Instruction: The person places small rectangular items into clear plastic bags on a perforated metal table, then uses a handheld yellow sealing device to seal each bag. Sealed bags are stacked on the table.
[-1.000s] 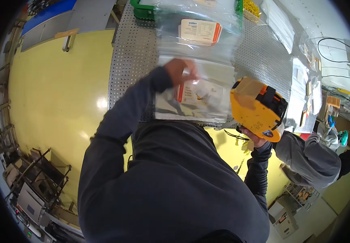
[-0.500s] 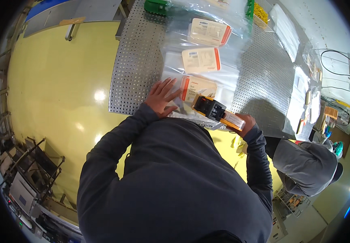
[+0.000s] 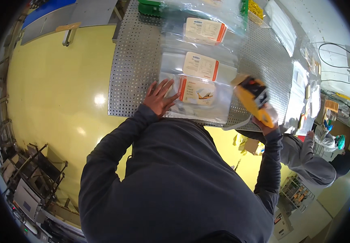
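Note:
My left hand (image 3: 158, 97) lies flat, fingers spread, on the left edge of a clear plastic bag (image 3: 199, 99) holding a white and orange card. My right hand (image 3: 266, 119) grips a yellow and black hand-held device (image 3: 254, 97), lifted above the right end of that bag. Two more clear bags with white and orange cards lie further up the perforated metal table (image 3: 134, 65): one in the middle (image 3: 201, 65), one at the far end (image 3: 204, 29).
A green crate (image 3: 150, 7) stands at the table's far end. White sheets and bags (image 3: 300, 89) lie along its right side. Another person in grey (image 3: 313, 162) stands at the right. Yellow floor (image 3: 53, 89) spreads left, with metal racks at the lower left.
The yellow device has swung from over the nearest bag out to its right. My left hand has stayed pressed on the bag's left edge.

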Tool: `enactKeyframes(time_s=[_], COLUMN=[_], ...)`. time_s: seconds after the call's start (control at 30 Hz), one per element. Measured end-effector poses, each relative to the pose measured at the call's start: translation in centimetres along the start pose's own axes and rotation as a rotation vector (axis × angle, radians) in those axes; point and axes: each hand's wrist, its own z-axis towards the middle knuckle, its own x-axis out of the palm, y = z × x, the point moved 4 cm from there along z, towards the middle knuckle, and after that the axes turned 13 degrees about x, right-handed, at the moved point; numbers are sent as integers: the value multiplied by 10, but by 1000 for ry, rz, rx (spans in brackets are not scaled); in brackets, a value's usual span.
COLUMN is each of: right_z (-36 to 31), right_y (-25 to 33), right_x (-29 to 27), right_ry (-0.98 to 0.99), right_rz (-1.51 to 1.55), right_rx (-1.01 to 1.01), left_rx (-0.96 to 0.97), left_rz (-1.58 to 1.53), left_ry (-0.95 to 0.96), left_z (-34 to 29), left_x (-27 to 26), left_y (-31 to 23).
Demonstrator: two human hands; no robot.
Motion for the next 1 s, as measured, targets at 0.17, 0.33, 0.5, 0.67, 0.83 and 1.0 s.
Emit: enactKeyframes(time_s=[0.17,0.33,0.5,0.67,0.83,1.0], right_z=[-34,-60,-78,-77,-83,-84], right_y=[-25,-23,-24,-11,-40,-29], right_x=[0,34,74,84,98,106], right_ry=[-141,-317,-358,-339,-314,-320], right_rz=[541,742,822,827,681,684], right_rx=[229,254,312,312,364,383], left_rx=[161,326,-23,-93,-350,-236], left_rz=[71,-35,-489,-479,-470,-144], left_ry=[-49,-99,155,-166,-964,-923], left_z=[11,20,81,183,196,112], left_x=[-9,-15,-39,-81,-119,-66], left_y=[-1,3,26,112,170,100])
